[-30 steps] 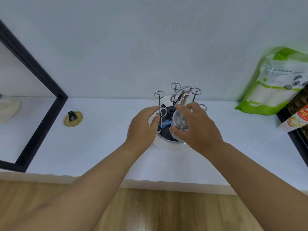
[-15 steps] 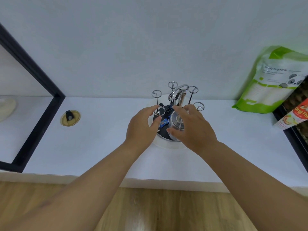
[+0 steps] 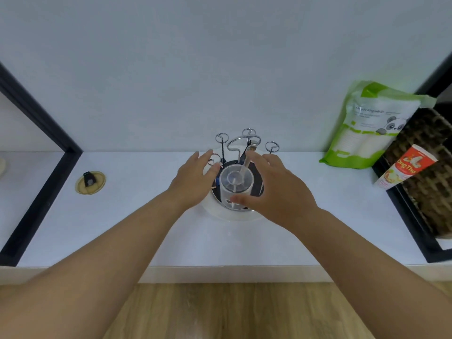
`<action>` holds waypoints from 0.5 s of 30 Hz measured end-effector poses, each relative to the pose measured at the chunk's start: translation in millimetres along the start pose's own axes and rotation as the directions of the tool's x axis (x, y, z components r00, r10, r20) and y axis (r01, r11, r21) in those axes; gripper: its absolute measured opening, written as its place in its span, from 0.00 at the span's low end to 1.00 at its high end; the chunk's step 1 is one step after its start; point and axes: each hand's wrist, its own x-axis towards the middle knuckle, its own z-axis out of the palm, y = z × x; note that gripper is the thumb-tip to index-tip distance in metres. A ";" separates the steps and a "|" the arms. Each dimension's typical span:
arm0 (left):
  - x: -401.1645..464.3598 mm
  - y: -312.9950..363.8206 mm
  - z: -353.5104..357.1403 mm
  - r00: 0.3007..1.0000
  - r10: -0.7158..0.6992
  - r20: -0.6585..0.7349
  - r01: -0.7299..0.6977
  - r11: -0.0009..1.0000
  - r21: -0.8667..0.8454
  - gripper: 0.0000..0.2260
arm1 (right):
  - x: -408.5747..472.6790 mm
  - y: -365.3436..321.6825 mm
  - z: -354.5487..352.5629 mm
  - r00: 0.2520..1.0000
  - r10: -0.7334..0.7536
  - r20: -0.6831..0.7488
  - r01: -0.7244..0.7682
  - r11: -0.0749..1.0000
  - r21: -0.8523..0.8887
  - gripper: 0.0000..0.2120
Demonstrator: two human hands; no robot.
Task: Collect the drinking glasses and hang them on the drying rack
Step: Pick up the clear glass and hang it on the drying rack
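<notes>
One clear glass [image 3: 236,184] sat upside down over a prong at the front of the drying rack [image 3: 244,152], so that step looked done or very nearly so. The right hand [image 3: 276,192] was spread around it, thumb near the lower wall, fingers [image 3: 254,155] loose and apparently not gripping. The left hand [image 3: 195,177] lay open beside the rack, holding nothing. Several ringed prongs stood bare. No other glasses showed on the white surface [image 3: 146,216], so what remained could not be judged.
</notes>
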 end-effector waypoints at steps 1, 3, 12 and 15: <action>1.6 2.9 -3.8 1.000 -0.017 -0.002 0.017 1.000 -0.001 0.27 | -2.5 0.7 -3.3 1.000 -0.001 -0.004 0.001 1.000 -0.001 0.49; -0.6 6.9 -6.4 0.998 0.003 -0.061 -0.004 1.000 -0.013 0.27 | -6.4 3.1 -7.2 1.000 0.003 -0.015 -0.003 1.000 -0.009 0.49; -28.1 4.5 13.8 0.942 0.271 -0.199 -0.262 0.962 0.072 0.24 | -16.5 19.4 -1.5 0.999 0.036 -0.010 -0.036 0.999 -0.004 0.49; -22.5 1.7 15.2 0.943 0.272 -0.193 -0.258 0.961 0.095 0.25 | -11.1 25.6 -1.0 0.998 0.066 0.000 -0.066 0.998 -0.025 0.50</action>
